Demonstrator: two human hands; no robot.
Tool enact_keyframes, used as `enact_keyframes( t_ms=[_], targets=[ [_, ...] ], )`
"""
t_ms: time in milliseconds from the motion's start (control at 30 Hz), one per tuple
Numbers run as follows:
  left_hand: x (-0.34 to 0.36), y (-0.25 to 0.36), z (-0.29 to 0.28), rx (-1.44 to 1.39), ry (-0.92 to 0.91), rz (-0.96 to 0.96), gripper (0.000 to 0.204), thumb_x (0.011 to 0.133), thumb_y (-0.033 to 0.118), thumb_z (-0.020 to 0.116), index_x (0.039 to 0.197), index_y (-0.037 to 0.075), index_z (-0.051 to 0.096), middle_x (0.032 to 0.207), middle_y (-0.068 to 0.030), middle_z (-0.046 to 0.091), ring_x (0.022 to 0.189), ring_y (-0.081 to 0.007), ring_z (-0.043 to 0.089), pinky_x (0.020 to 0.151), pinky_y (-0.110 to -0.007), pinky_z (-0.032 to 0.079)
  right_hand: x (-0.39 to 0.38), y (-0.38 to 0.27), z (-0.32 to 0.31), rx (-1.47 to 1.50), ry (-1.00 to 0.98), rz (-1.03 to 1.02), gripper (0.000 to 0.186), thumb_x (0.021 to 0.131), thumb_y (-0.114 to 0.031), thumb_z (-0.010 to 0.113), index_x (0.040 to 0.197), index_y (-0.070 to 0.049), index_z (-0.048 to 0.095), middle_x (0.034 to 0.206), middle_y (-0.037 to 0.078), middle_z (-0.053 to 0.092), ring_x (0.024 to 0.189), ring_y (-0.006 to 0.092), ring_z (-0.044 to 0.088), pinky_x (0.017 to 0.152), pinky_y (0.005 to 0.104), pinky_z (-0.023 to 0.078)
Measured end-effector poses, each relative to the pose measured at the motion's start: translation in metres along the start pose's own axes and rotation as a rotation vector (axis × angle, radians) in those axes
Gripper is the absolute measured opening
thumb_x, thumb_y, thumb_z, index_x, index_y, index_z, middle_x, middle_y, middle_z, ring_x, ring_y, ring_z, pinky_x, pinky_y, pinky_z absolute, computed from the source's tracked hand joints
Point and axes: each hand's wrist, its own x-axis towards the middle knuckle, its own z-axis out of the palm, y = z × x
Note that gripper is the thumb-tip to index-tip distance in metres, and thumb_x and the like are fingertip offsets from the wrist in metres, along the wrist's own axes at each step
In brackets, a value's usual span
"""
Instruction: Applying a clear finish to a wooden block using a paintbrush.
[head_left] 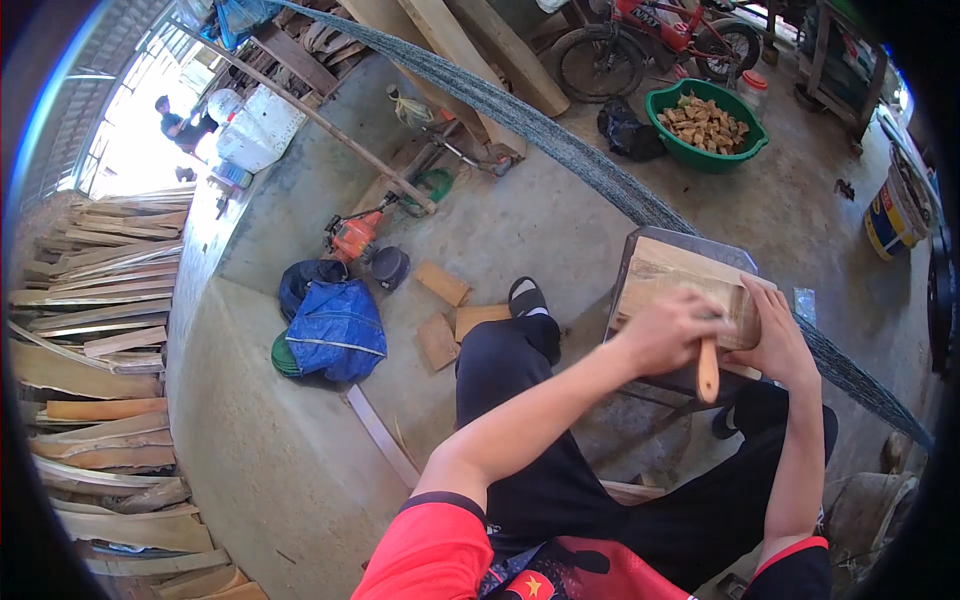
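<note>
A pale wooden board (672,262) lies on a small dark table (632,243) between my knees. On it is a darker wooden block (745,318). My left hand (672,330), smeared a little by motion, is closed round a tool with a short wooden handle (708,372). The handle points toward me; the tool's working end is hidden under my fingers, so its kind cannot be told. My right hand (778,335) grips the right edge of the wooden block, fingers along its far side and thumb near the close side.
Wood offcuts (442,283) lie on the floor near my left foot. An orange power tool (352,236) and a blue bag (336,325) stand left. A green basin (712,152) holds wood chunks. A hammock (560,140) stretches across. Planks (110,370) line the left.
</note>
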Motion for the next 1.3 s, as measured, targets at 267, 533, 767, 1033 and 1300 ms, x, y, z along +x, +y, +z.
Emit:
enact_keyframes(
  t_ms=[267,533,767,1033,1300],
  targets=[
    [0.005,-0.007,-0.016,-0.098,0.105,-0.392,0.025,0.092,0.028,0.081,0.112,0.012,0.081,0.088,-0.0136,0.075,0.072,-0.0318,0.073,0.068,-0.041,0.057,0.002,-0.024,0.001,-0.078,-0.043,0.004,0.108,0.058,-0.030,0.099,0.152,-0.008,0.050,0.148,0.018,0.058,0.138,0.0385,0.054,0.118,0.0465,0.046],
    [0.000,-0.025,-0.020,0.161,0.230,-0.252,0.043,0.081,0.008,0.078,0.123,0.014,0.079,0.119,-0.0093,0.076,0.115,-0.0305,0.069,0.099,-0.044,0.055,0.002,-0.034,0.017,-0.054,0.036,-0.089,0.104,0.060,-0.027,0.097,0.151,-0.008,0.051,0.145,0.019,0.060,0.138,0.0389,0.055,0.117,0.0472,0.045],
    [0.000,0.015,0.004,-0.084,0.069,-0.117,0.046,0.081,0.009,0.077,0.126,0.016,0.078,0.119,-0.0094,0.077,0.115,-0.0323,0.069,0.100,-0.044,0.057,0.009,-0.011,0.038,0.021,0.161,-0.148,0.099,0.067,-0.029,0.093,0.153,-0.005,0.049,0.138,0.022,0.063,0.129,0.0411,0.059,0.112,0.0473,0.048],
    [0.004,-0.013,-0.025,-0.167,0.061,-0.677,0.042,0.096,0.048,0.076,0.108,0.008,0.081,0.084,-0.0161,0.076,0.073,-0.0323,0.073,0.066,-0.043,0.054,0.007,-0.036,0.028,0.005,0.051,-0.085,0.110,0.061,-0.030,0.098,0.156,-0.009,0.046,0.147,0.017,0.057,0.138,0.0396,0.052,0.119,0.0496,0.042],
    [-0.003,-0.032,-0.022,0.269,0.330,-0.175,0.034,0.085,0.009,0.075,0.119,0.013,0.078,0.119,-0.0096,0.076,0.107,-0.0315,0.071,0.095,-0.043,0.057,0.009,-0.037,0.024,0.002,0.030,-0.063,0.113,0.062,-0.028,0.098,0.160,-0.012,0.044,0.152,0.018,0.055,0.144,0.0405,0.049,0.122,0.0485,0.039]
  ],
)
